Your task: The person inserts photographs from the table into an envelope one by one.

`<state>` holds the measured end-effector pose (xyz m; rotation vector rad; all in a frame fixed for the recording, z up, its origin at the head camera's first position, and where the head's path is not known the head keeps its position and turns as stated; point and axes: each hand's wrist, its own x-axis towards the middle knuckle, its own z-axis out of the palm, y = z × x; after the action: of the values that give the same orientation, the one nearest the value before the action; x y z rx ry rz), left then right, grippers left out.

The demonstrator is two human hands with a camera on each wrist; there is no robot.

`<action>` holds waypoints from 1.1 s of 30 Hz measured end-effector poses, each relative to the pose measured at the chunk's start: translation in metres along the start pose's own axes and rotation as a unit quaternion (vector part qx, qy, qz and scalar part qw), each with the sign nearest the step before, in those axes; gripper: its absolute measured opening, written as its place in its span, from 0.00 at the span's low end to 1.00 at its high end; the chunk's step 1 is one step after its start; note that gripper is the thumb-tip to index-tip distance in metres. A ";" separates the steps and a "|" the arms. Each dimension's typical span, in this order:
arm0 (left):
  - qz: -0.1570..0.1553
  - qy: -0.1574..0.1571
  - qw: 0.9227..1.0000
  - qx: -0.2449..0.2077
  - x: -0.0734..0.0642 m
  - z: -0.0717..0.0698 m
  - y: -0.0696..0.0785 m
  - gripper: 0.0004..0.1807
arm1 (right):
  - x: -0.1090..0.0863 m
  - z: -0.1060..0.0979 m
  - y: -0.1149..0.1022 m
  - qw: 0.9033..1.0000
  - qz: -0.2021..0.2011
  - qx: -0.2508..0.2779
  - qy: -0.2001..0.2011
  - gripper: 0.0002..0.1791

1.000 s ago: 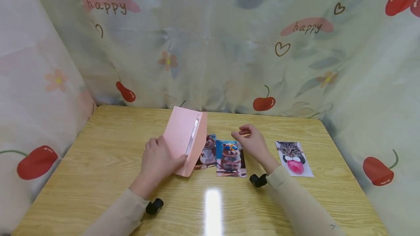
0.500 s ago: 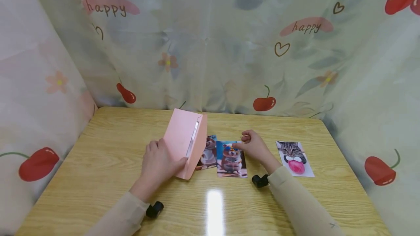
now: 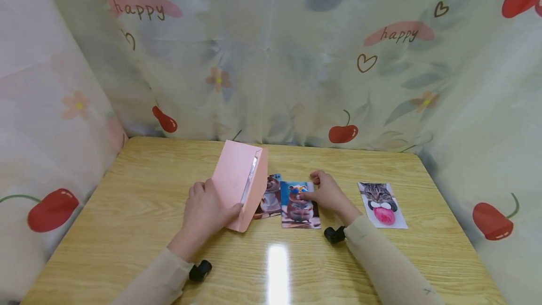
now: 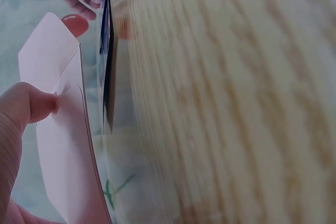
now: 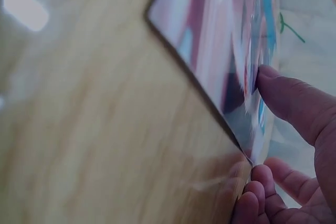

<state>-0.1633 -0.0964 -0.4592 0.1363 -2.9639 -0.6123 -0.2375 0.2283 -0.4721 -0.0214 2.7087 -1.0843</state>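
Note:
My left hand [image 3: 206,211] grips a pink envelope [image 3: 237,173], tilted up off the table, with the thumb at its opening. A pale strip shows inside the opening. My right hand [image 3: 330,194] is at the right edge of a photo card [image 3: 294,213] of a hamster in sunglasses. In the right wrist view, the thumb [image 5: 289,95] lies on the card's face and the curled fingertips meet its edge and corner. Beside it, a second animal photo card [image 3: 271,199] is partly hidden behind the envelope.
A cat photo card [image 3: 383,206] lies to the right on the wooden table [image 3: 139,192]. A patterned cloth [image 3: 271,93] with cherries and "happy" prints hangs round the back and sides. Each wrist wears a small black camera [image 3: 200,271].
My right hand has come down and left onto the hamster card, its thumb now on the card's face. The left hand and envelope have stayed nearly still.

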 end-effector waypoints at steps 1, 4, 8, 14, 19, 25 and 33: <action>0.001 0.000 1.000 0.000 0.000 0.000 0.000 0.56 | 0.000 0.000 0.000 1.000 -0.001 0.000 0.000 0.40; 0.002 -0.001 1.000 -0.001 0.000 -0.001 0.000 0.56 | -0.001 0.000 -0.002 1.000 -0.002 -0.003 0.002 0.40; 0.006 -0.001 1.000 -0.003 0.000 -0.002 0.000 0.56 | 0.000 0.001 -0.003 1.000 0.000 -0.002 0.006 0.39; 0.010 0.002 1.000 -0.003 0.000 -0.001 -0.001 0.56 | -0.002 0.003 -0.005 1.000 0.001 0.002 0.019 0.38; 0.010 0.002 1.000 -0.003 0.000 0.000 -0.001 0.56 | -0.005 0.005 -0.008 0.999 -0.010 -0.003 0.033 0.39; 0.011 0.004 1.000 0.001 0.001 0.000 -0.001 0.56 | -0.006 0.007 -0.010 0.999 -0.016 0.014 0.040 0.43; 0.009 0.002 1.000 0.002 0.001 0.000 -0.001 0.56 | -0.005 -0.002 -0.009 0.999 -0.008 0.023 0.034 0.48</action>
<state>-0.1645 -0.0969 -0.4596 0.1107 -2.9586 -0.6035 -0.2338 0.2232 -0.4638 -0.0002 2.7467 -1.1721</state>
